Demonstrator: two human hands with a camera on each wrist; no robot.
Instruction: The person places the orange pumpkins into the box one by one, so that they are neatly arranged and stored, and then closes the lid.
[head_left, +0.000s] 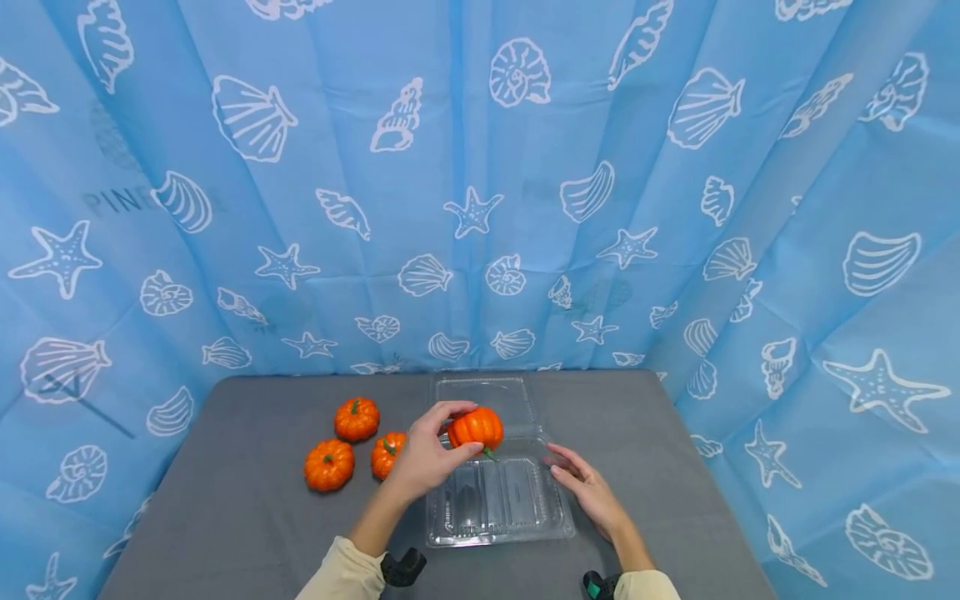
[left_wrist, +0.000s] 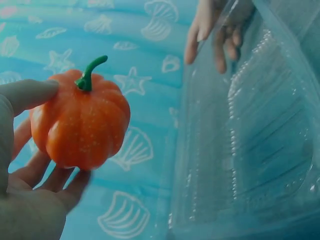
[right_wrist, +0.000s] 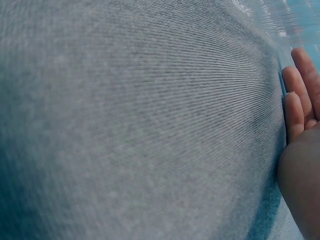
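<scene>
My left hand [head_left: 429, 454] grips a small orange pumpkin [head_left: 477, 427] with a green stem, thumb on one side and fingers around the other. In the left wrist view the held pumpkin [left_wrist: 82, 120] shows its ribs and curved stem. Beneath it in the head view is a clear plastic clamshell container [head_left: 498, 537], its lid [head_left: 487, 392] folded back toward the curtain. My right hand [head_left: 588, 492] is at the container's right side, fingers extended near its rim and holding nothing. In the right wrist view the right hand's fingers [right_wrist: 295, 107] appear at the edge.
Three more pumpkins sit left of the container: one at the back [head_left: 357, 418], one in front [head_left: 329, 465] and one partly behind the left hand [head_left: 386, 454]. A grey cloth covers the table [head_left: 247, 517]. A blue curtain with white seashells [head_left: 472, 167] hangs behind and around.
</scene>
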